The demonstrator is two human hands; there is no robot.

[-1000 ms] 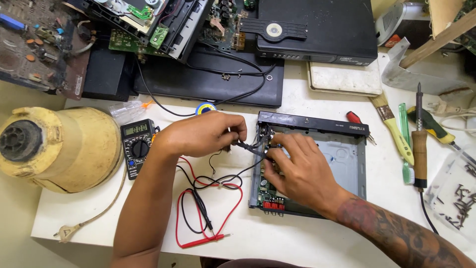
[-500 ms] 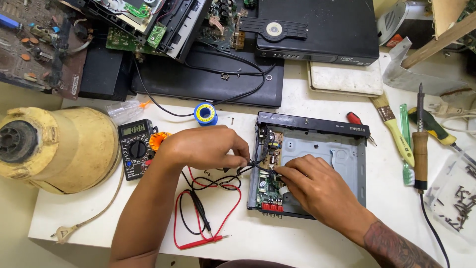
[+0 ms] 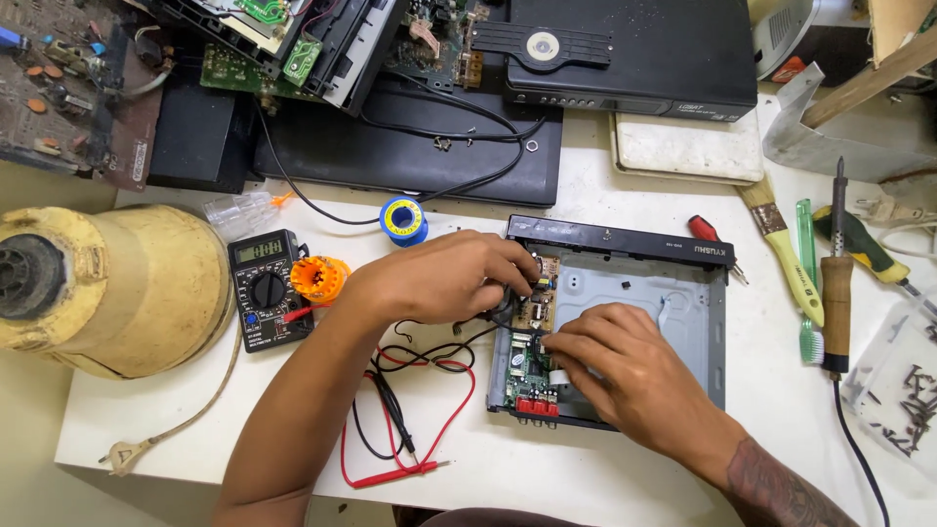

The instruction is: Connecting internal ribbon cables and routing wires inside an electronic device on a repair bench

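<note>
My left hand (image 3: 444, 278) curls over the far left corner of the open black metal electronics case (image 3: 625, 322), fingers closed on black wires beside its brown circuit board (image 3: 539, 298). My right hand (image 3: 625, 376) lies half-open, fingertips pressing the green circuit board (image 3: 525, 369) nearer me. The case sits mid-table (image 3: 586, 468), right of the black digital multimeter (image 3: 265, 288).

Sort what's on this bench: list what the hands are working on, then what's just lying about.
In hand:
left hand
right hand
open metal case
circuit boards
black lead

Lying about:
multimeter
red probe
solder spool
orange reel
brush
soldering iron
red screwdriver
screw tray
yellowed housing
</note>
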